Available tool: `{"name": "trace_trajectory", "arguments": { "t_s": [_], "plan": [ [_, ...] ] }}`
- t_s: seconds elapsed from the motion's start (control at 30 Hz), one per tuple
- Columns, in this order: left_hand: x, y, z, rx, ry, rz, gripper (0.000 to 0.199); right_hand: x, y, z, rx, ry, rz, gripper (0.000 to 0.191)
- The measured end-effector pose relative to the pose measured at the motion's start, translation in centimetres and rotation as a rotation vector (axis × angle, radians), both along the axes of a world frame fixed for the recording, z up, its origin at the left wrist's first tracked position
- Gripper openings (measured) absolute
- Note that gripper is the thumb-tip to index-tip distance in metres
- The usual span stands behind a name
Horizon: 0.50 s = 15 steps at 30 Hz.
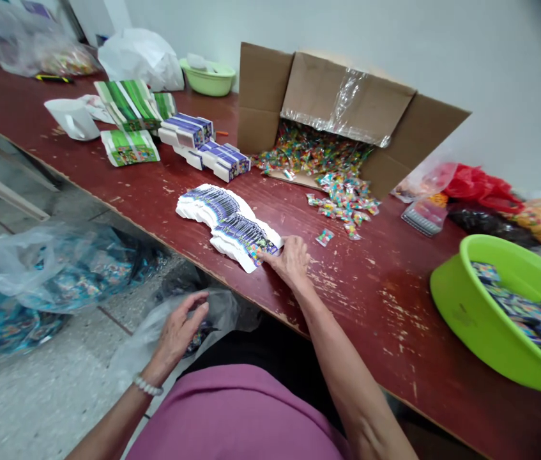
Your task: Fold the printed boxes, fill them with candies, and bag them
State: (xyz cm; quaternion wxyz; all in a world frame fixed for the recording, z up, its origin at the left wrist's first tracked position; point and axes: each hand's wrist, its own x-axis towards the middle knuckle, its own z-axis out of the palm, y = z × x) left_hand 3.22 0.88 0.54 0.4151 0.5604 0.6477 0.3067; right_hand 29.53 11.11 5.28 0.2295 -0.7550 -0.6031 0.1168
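A row of flat printed cartons (232,214), white and dark purple, lies fanned out across the tabletop. My right hand (294,259) is at its near right end, with the thumb on the front carton (255,254) and the fingers around its edge. Over a clear plastic bag (222,306), below the table's front edge, my left hand (180,329) hangs with gently bent fingers apart and nothing in it. One wrapped candy (324,237) lies just right of my right hand. Behind it, more wrapped candies (342,195) spill from an open cardboard box (347,96).
Bundled purple cartons (217,156), green cartons (129,147) and a white mug (73,119) stand at the back left. A lime-green basin (462,313) with filled packs occupies the right. Bags of blue packs (78,281) lie on the floor at left.
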Motion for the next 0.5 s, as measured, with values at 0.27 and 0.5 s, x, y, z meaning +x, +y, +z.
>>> {"name": "trace_trajectory", "arguments": {
  "t_s": [0.27, 0.5],
  "plan": [
    [3.1, 0.3, 4.0, 0.148, -0.196, 0.074, 0.033, 1.6, 0.5, -0.1, 0.204, 0.696, -0.094, 0.033],
    [4.1, 2.2, 9.8, -0.07, -0.681, -0.041, 0.04, 0.7, -4.9, 5.2, 0.086, 1.092, 0.295, 0.023]
  ]
}}
